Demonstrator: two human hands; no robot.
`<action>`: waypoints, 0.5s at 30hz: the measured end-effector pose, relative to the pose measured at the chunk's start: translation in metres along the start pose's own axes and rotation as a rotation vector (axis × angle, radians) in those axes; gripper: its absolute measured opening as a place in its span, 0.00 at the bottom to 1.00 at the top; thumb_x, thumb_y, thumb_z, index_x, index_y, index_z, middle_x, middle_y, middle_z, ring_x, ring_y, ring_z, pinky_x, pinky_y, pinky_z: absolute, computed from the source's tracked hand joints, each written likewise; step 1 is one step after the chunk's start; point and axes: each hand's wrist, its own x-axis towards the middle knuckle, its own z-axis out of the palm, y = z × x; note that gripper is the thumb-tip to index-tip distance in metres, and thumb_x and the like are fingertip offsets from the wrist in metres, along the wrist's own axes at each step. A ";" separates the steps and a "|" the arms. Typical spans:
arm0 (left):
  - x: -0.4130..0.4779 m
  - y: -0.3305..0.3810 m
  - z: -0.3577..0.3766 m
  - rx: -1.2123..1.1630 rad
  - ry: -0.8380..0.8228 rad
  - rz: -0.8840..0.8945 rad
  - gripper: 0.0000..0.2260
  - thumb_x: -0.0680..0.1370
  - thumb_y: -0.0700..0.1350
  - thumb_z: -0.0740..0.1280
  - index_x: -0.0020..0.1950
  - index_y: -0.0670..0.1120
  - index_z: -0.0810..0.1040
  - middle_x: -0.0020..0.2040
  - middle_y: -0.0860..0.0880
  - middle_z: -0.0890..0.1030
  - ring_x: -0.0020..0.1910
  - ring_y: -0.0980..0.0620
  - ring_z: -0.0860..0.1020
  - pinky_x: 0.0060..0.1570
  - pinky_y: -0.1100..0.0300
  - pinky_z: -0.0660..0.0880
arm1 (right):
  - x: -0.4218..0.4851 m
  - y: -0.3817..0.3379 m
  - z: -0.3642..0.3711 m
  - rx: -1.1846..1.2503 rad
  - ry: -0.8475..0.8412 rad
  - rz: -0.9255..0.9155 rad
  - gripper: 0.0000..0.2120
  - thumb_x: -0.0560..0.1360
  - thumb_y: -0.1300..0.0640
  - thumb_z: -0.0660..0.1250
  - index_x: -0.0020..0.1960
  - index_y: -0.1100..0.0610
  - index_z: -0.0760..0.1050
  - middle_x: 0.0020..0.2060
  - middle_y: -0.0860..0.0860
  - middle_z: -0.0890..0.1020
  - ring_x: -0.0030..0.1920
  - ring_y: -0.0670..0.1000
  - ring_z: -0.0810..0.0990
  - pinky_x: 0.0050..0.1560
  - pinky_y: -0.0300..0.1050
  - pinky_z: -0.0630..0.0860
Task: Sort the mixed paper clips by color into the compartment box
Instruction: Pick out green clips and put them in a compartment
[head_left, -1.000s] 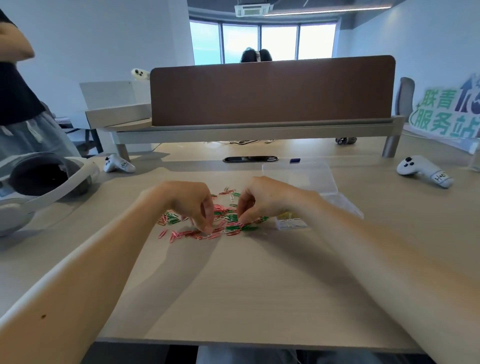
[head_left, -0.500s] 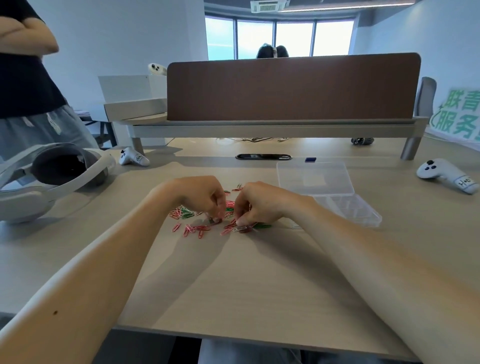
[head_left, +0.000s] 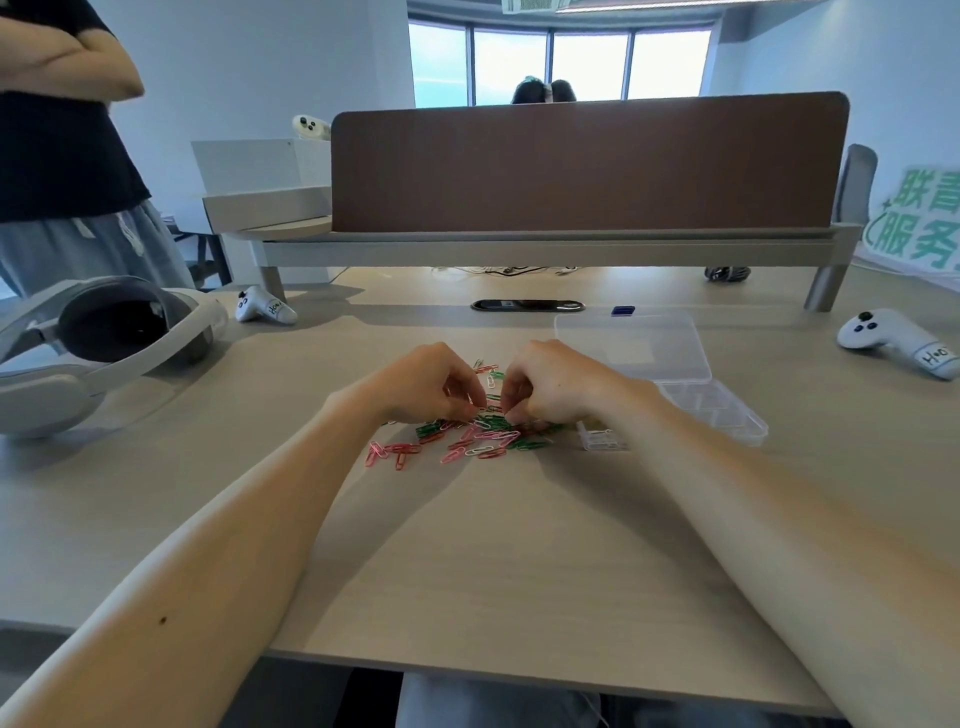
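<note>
While the left hand (head_left: 431, 384) and the right hand (head_left: 556, 384) crouch knuckles-up over the paper clips (head_left: 467, 439), fingers curled and tips down in the middle of the heap, we are in the picking stage. Pink, red, green and a few white clips lie tangled on the desk (head_left: 493, 545), most of them unsorted by the look of it. Each hand's thumb and forefinger are drawn close at the pile, but whether either has a clip pinched I cannot tell, since the tips are too small and crowded to read. The compartment box (head_left: 717, 410), clear plastic, sits just beside the heap on the right, partly behind the right forearm, its lid (head_left: 634, 343) thrown open at the far side. Something pale shows in its near corner cell, too faint to name. The next move, I'd judge, calls for a fine pinch on one colour only, teased free of its neighbours, then a short carry right to the proper cell. Around them the desktop is pale wood-grain. There's a white headset (head_left: 104, 338) far left, a white controller (head_left: 262, 306) behind it, another controller (head_left: 893, 340) far right and a brown divider panel (head_left: 587, 161) across the back. A standing person in a dark top (head_left: 62, 156) is at left, with bright windows (head_left: 561, 62) beyond.
</note>
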 end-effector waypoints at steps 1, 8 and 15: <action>0.001 0.000 0.001 0.019 -0.008 0.004 0.08 0.74 0.41 0.73 0.51 0.48 0.85 0.42 0.55 0.83 0.40 0.61 0.79 0.48 0.64 0.77 | 0.001 0.001 0.000 -0.013 0.001 0.001 0.03 0.71 0.59 0.74 0.44 0.53 0.84 0.35 0.44 0.78 0.40 0.45 0.78 0.39 0.38 0.71; 0.002 -0.001 0.005 0.097 -0.043 -0.005 0.06 0.73 0.44 0.73 0.49 0.48 0.84 0.40 0.54 0.82 0.37 0.62 0.77 0.40 0.70 0.72 | -0.003 0.001 0.001 0.003 -0.072 -0.032 0.04 0.69 0.52 0.76 0.44 0.50 0.84 0.37 0.43 0.81 0.42 0.44 0.78 0.41 0.38 0.72; 0.001 0.002 0.007 0.157 -0.094 -0.007 0.02 0.75 0.42 0.70 0.45 0.48 0.82 0.40 0.54 0.79 0.40 0.56 0.75 0.38 0.66 0.70 | -0.006 -0.003 0.004 -0.043 -0.101 -0.016 0.03 0.72 0.55 0.74 0.46 0.53 0.83 0.41 0.47 0.82 0.44 0.47 0.78 0.43 0.41 0.74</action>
